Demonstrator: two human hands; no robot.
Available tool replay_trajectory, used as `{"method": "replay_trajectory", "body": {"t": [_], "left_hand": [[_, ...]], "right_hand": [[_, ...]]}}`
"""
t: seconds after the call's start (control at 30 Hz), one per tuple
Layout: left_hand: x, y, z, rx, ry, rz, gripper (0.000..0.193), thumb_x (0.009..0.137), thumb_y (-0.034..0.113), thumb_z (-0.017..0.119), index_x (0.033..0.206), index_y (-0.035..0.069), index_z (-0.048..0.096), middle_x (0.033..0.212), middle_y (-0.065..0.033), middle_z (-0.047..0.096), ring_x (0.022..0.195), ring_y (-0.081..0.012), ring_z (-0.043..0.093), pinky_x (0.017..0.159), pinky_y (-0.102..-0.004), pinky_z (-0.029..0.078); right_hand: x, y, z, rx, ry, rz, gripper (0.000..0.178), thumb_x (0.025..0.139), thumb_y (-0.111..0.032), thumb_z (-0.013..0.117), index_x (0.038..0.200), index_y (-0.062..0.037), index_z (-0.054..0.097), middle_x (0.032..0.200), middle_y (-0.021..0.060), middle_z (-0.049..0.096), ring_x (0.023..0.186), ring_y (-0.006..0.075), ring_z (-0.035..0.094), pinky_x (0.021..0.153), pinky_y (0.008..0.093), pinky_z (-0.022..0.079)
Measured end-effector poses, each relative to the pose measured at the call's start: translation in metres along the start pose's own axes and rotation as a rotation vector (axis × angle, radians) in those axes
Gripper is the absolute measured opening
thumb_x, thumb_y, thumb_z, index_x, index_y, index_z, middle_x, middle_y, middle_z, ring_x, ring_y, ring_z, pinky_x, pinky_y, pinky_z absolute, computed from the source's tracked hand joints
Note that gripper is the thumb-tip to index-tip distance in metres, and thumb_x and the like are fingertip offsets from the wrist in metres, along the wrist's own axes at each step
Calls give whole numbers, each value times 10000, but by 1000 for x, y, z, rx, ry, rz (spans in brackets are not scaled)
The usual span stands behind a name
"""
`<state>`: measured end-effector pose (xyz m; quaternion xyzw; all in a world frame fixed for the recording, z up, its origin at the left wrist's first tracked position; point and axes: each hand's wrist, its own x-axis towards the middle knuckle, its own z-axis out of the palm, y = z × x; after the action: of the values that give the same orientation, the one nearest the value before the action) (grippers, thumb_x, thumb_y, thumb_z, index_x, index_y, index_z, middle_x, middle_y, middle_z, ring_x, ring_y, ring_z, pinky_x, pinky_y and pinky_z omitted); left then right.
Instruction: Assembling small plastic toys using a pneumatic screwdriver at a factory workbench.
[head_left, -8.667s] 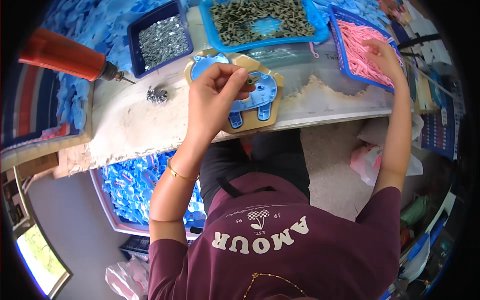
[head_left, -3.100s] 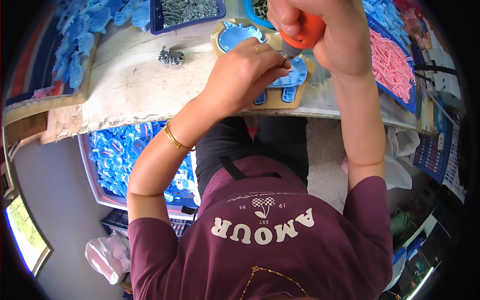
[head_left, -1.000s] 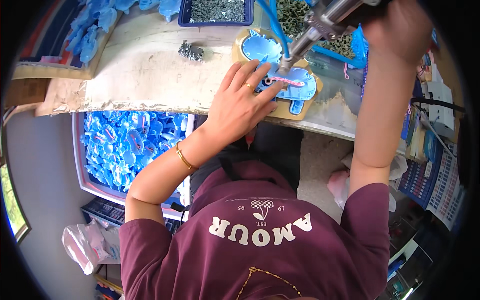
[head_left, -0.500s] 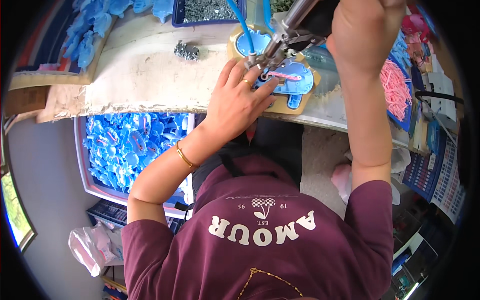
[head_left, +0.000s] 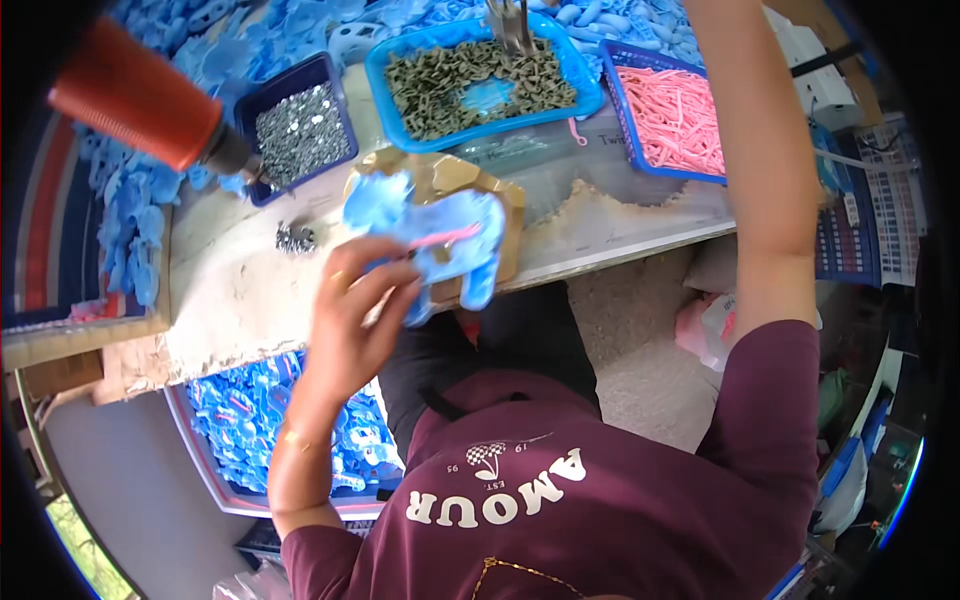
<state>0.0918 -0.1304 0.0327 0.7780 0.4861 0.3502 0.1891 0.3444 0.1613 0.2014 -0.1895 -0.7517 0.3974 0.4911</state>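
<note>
Between the thumb and fingers of my left hand (head_left: 355, 310) is the edge of a blue plastic shell (head_left: 465, 225), shaped like an animal, with a thin pink strip (head_left: 447, 238) lying across it. The shell is tilted and slightly blurred, held over a tan-gold fixture block (head_left: 512, 205) near the table's front edge. My right forearm (head_left: 765, 170) reaches up along the right side, and its hand is beyond the top edge of the picture. A power screwdriver with an orange-red body (head_left: 140, 95) hangs at the upper left, tip toward the screw tray.
A navy tray of small screws (head_left: 300, 130), a light-blue tray of dark greenish parts (head_left: 440, 95) and a blue basket of pink strips (head_left: 670, 120) stand along the back. Blue parts heap behind them. Screws (head_left: 295, 237) lie loose. A bin of blue shells (head_left: 240, 410) sits below left.
My left hand has lifted the blue shell off the fixture. My right hand has gone up out of the picture. The view has shifted, showing the trays and the orange-red screwdriver.
</note>
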Motion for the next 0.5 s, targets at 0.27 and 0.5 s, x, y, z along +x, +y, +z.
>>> {"method": "replay_trajectory", "body": {"t": [0.27,0.5], "left_hand": [[-84,55,-170,235,-554,-476,215,802,54,732,1009,5,704,1079,-140,669,1006,-278,626,887,-391,493],[-78,44,-132,381,-354,-704,436,891,143,724,1302,39,621,1236,-183,665,1152,-366,612,999,-425,465]], "right_hand": [[-125,240,-206,-505,-104,8,236,826,-251,708,961,-64,759,795,127,737,731,232,693,702,391,545],[-126,280,-184,-1245,-385,498,316,726,-277,843,919,-82,686,867,96,709,663,227,662,641,368,521]]}}
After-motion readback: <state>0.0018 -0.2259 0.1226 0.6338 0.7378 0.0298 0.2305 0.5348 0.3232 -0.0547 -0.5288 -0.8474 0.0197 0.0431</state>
